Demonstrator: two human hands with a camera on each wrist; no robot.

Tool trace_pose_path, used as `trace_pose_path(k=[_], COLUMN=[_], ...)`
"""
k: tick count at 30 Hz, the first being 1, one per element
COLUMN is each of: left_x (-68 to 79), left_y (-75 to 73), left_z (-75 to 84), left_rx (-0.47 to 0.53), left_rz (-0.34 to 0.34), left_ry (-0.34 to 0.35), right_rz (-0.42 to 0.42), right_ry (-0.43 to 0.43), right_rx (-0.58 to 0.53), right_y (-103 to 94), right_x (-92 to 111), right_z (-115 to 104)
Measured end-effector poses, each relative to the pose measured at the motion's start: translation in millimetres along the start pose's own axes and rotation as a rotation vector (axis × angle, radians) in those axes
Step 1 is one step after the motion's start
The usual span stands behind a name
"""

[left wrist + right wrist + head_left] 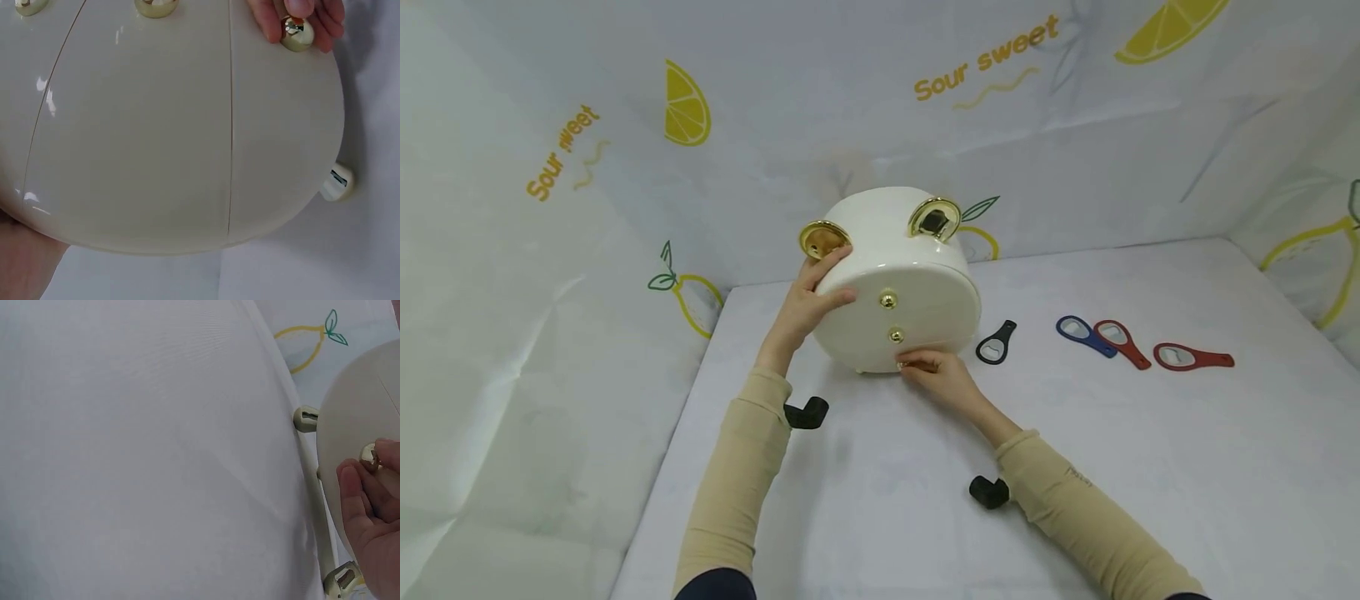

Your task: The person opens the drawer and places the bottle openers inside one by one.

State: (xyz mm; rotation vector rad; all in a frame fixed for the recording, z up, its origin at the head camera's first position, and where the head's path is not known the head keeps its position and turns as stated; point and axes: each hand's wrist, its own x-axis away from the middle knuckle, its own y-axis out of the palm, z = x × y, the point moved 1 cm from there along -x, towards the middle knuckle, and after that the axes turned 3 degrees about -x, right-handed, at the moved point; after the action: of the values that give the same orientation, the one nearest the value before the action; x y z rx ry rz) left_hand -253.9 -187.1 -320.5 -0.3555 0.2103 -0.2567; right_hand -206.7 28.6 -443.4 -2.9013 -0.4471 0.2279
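Observation:
A glossy white rounded box [934, 310] with gold ear-shaped pieces on top stands on the table. Thin seams split its front into three sections, each with a gold knob, as the left wrist view shows. My left hand [805, 304] rests on the box's upper left side, thumb straight across the front and a finger extended beside the left gold ear [823, 240]. Low on the front, my right hand [942, 379] pinches the bottom knob [297, 35] between thumb and fingers. The upper knob [888, 299] and middle knob [896, 335] are untouched.
Right of the box lies a black bottle opener [1004, 333]. Farther right are a blue opener [1093, 340], a red one [1131, 348] overlapping it, and another red opener [1210, 359]. A lemon-printed white cloth [820, 100] hangs behind the table.

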Motion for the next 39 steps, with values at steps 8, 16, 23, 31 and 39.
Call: trace_pose_path(k=[8,16,23,31,39], left_x=[1.4,-0.6,1.2,1.6,3.2], left_y=[-7.3,-6.0,-4.3,-4.7,-4.4], left_z=[-3.1,1.4,3.4,4.1,3.0], left_rx=[-0.059,-0.178,-0.206,-0.218,-0.217], left_rz=[-0.137,-0.124,-0.115,-0.115,-0.115], left_ry=[0.014,0.086,0.082,0.085,0.082], right_rz=[-0.048,0.029,0.046,0.034,0.030], right_ry=[0.127,0.118,0.154,0.176,0.157], right_rx=[-0.189,-0.157,-0.172,-0.161,-0.137], right_y=[3.0,4.7,5.1,2.6,3.4], right_x=[-12,-12,-12,-5,-1], right_z=[28,24,22,-2,-8])
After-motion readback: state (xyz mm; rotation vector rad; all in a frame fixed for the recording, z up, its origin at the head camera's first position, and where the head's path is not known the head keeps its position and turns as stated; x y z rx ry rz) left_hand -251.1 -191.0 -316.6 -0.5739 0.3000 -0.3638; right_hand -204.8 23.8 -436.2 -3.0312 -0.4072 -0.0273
